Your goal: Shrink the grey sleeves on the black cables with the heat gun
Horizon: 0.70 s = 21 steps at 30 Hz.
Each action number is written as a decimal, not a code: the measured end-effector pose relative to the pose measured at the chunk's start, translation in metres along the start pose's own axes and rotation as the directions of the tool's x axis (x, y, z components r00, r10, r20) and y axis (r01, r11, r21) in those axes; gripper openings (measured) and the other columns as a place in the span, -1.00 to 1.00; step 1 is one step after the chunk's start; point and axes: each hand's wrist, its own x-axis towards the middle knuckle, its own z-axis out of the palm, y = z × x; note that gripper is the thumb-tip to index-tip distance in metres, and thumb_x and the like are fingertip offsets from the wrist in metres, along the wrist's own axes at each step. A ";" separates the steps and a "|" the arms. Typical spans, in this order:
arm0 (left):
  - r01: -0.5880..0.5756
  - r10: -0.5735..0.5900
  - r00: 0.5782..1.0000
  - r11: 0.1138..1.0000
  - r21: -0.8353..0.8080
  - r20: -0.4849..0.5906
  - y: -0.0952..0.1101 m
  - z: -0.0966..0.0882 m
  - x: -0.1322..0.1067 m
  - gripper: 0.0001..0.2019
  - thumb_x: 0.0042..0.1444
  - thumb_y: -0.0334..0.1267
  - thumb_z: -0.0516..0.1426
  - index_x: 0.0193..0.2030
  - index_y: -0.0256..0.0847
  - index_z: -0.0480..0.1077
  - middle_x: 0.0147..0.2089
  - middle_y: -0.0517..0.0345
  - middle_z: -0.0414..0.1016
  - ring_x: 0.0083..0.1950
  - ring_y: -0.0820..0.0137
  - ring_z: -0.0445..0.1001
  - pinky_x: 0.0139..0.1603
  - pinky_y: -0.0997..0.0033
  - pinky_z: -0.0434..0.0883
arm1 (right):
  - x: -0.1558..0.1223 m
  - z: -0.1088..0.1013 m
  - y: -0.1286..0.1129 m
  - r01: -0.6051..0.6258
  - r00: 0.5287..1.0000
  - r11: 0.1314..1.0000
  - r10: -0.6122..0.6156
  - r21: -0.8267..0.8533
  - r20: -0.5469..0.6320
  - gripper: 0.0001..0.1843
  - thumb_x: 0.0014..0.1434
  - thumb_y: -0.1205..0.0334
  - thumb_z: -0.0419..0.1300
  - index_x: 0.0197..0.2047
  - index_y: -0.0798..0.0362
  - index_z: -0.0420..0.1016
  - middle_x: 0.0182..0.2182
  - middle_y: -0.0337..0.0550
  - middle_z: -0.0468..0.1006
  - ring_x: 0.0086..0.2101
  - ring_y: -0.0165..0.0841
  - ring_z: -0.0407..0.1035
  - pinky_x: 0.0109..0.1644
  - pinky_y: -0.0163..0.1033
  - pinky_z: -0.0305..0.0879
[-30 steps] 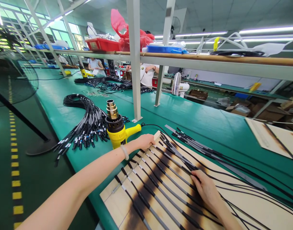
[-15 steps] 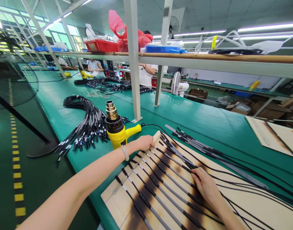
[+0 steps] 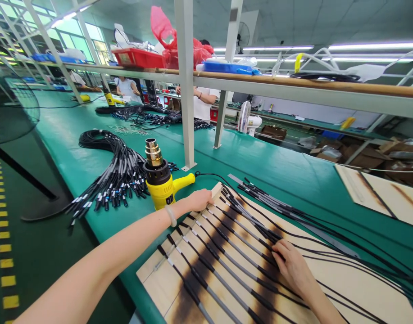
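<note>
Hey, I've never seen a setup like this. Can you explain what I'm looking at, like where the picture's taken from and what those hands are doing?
This is a single view from a camera worn on a person's head, looking down at their own two bare hands. There's no robot or machine working here. The person is at a long green workbench. Their left hand rests at the far edge of a scorched wooden board. Their right hand lies on black cables with grey sleeves, which are spread side by side across the board. Neither hand seems to grip anything. Just beyond the board, a yellow hot-air gun stands upright with its nozzle pointing up, beside a large bundle of black cables.
</note>
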 end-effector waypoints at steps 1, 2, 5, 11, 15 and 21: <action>0.003 -0.003 1.000 1.000 0.002 0.006 0.002 -0.003 -0.001 -0.62 0.09 -0.52 0.01 -0.09 -0.09 0.52 -0.17 0.03 0.44 -0.14 0.28 0.41 -0.29 0.47 0.29 | 0.000 -0.002 -0.001 -0.002 1.000 1.000 0.002 0.009 0.007 -0.77 0.21 0.26 -0.04 -0.38 0.04 0.42 -0.38 -0.06 0.46 -0.36 -0.28 0.42 -0.26 -0.16 0.41; 0.007 -0.007 1.000 1.000 0.004 0.011 0.003 -0.005 -0.002 -0.63 0.09 -0.52 0.01 -0.10 -0.10 0.52 -0.17 0.02 0.44 -0.15 0.28 0.41 -0.29 0.47 0.29 | 0.000 -0.005 -0.002 -0.007 1.000 1.000 0.007 0.021 0.016 -0.77 0.21 0.25 -0.03 -0.36 0.04 0.43 -0.36 -0.05 0.47 -0.35 -0.28 0.43 -0.25 -0.16 0.41; 0.023 -0.023 1.000 1.000 0.017 0.002 0.011 -0.013 -0.003 -0.65 0.10 -0.51 -0.01 -0.10 -0.13 0.50 -0.14 0.00 0.41 -0.14 0.26 0.40 -0.29 0.45 0.29 | -0.002 -0.011 0.002 -0.052 0.999 0.997 0.052 0.051 -0.005 -0.76 0.23 0.17 -0.01 -0.27 0.06 0.45 -0.33 -0.05 0.49 -0.35 -0.28 0.43 -0.26 -0.17 0.40; -0.003 0.007 0.997 0.999 0.051 -0.073 0.037 -0.018 0.018 -0.72 0.14 -0.47 -0.02 -0.20 -0.17 0.50 -0.15 0.03 0.44 -0.10 0.28 0.40 -0.25 0.44 0.30 | -0.002 -0.006 0.037 -0.142 0.978 0.990 0.139 -0.007 -0.158 -0.77 0.17 0.10 0.07 -0.25 0.07 0.42 -0.31 -0.03 0.46 -0.28 -0.21 0.40 -0.19 -0.09 0.38; -0.090 0.095 0.993 0.993 0.080 -0.072 0.047 -0.009 0.045 -0.80 0.14 -0.37 0.04 -0.28 -0.20 0.51 -0.24 0.03 0.48 -0.13 0.28 0.41 -0.27 0.42 0.32 | 0.002 -0.002 0.051 -0.163 0.978 0.985 0.156 -0.046 -0.137 -0.71 0.12 0.04 0.13 -0.20 0.09 0.40 -0.29 -0.01 0.45 -0.26 -0.17 0.38 -0.19 -0.06 0.37; -0.121 0.130 0.987 0.987 0.104 -0.091 0.046 0.003 0.068 -0.81 0.08 -0.45 0.04 -0.38 -0.27 0.48 -0.29 -0.02 0.49 -0.16 0.26 0.42 -0.26 0.36 0.31 | 0.017 -0.015 0.058 -0.116 0.993 0.992 0.114 -0.059 -0.029 -0.77 0.19 0.08 0.04 -0.23 0.04 0.38 -0.30 -0.04 0.45 -0.21 -0.17 0.36 -0.12 -0.07 0.32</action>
